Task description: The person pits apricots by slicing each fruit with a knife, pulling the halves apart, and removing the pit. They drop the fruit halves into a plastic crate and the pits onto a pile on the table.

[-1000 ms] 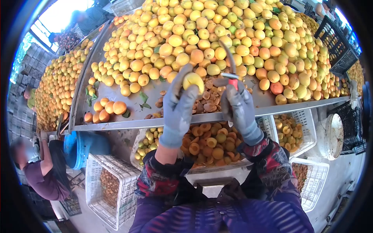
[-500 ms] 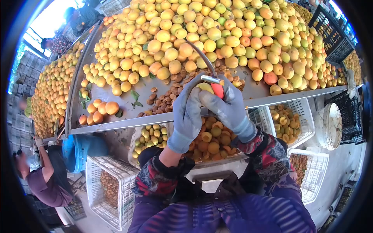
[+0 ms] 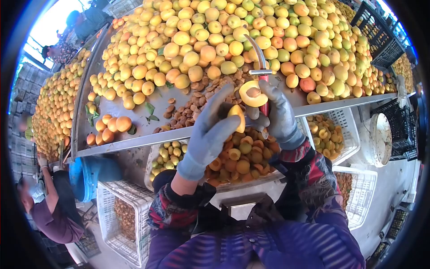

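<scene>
My left hand (image 3: 204,130), in a grey glove, pinches an apricot half (image 3: 237,117) between thumb and fingers. Just to its right, my gloved right hand (image 3: 281,117) grips a curved knife (image 3: 264,107) by its red handle, the blade pointing up and away. Against that handle the same hand also holds the other apricot half (image 3: 250,99), its cut face towards me and the brown pit (image 3: 253,92) still in it. Both hands are over the near edge of the metal table (image 3: 179,134). Loose pits (image 3: 190,112) lie behind them on the table.
A large heap of whole apricots (image 3: 197,45) covers the table. Below its edge, a crate of apricot halves (image 3: 244,163) stands between my arms. White crates (image 3: 130,190), a blue barrel (image 3: 96,175) and a white bucket (image 3: 380,139) stand around. Another person (image 3: 56,206) sits at left.
The apricot, held between both hands before, is now in two halves. My hands have moved apart, one half in each, and the pit shows in the right one.
</scene>
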The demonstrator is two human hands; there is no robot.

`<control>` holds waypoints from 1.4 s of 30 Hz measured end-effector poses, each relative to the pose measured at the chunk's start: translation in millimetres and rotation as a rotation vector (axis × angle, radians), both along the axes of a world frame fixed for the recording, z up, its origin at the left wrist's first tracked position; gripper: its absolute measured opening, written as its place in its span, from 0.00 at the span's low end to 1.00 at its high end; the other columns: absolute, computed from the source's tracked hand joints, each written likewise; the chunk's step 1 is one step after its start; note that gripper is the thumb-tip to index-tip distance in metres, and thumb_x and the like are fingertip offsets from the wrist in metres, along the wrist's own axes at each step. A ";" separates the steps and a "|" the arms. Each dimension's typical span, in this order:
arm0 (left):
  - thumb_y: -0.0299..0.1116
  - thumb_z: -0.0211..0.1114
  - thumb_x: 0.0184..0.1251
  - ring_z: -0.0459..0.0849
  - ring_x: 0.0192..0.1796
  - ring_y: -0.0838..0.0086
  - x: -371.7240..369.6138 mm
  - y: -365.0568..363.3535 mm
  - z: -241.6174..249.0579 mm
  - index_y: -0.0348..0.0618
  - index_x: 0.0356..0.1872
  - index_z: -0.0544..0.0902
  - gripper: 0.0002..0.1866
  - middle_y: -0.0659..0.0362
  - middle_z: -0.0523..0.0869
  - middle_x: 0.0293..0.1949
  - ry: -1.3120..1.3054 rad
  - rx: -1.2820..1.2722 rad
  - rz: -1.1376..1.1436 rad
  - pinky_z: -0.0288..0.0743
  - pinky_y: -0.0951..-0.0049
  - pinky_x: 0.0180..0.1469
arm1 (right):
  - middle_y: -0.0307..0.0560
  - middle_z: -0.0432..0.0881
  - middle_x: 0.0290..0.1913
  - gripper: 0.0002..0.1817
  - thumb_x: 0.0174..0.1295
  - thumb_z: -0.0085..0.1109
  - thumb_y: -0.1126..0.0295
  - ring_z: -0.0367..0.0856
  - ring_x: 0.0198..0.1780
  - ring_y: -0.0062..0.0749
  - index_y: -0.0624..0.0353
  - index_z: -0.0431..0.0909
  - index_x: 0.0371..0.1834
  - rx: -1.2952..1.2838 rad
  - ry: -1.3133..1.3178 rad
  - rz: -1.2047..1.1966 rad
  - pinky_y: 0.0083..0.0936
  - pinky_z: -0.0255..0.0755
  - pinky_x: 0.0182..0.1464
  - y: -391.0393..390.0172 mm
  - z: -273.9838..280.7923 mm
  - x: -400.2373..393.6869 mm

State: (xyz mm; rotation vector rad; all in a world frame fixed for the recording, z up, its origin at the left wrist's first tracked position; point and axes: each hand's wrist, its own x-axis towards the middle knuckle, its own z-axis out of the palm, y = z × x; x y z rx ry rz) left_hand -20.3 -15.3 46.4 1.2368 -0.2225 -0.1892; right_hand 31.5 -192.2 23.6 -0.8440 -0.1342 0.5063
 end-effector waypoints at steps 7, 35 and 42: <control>0.26 0.61 0.67 0.79 0.40 0.81 6.2 -7.5 -9.2 0.32 0.59 0.71 0.21 0.60 0.79 0.41 0.014 -0.104 0.176 0.73 0.81 0.45 | 0.40 0.76 0.19 0.22 0.66 0.52 0.49 0.65 0.12 0.17 0.60 0.75 0.43 -0.427 -0.181 -0.045 0.13 0.57 0.13 10.0 1.1 -12.1; 0.33 0.58 0.71 0.76 0.34 0.86 10.3 -13.6 -5.2 0.40 0.56 0.73 0.16 0.65 0.79 0.37 -0.033 -0.024 0.150 0.73 0.86 0.36 | 0.34 0.72 0.19 0.21 0.67 0.52 0.49 0.65 0.14 0.16 0.58 0.74 0.32 -0.178 -0.208 -0.183 0.13 0.57 0.16 20.3 9.5 -19.7; 0.36 0.55 0.73 0.76 0.33 0.88 8.1 -16.9 -15.8 0.43 0.51 0.74 0.12 0.66 0.78 0.36 -0.115 0.092 0.309 0.70 0.89 0.31 | 0.31 0.72 0.20 0.14 0.66 0.55 0.56 0.64 0.16 0.11 0.55 0.77 0.43 -0.450 -0.171 -0.194 0.10 0.55 0.17 23.8 18.6 -23.6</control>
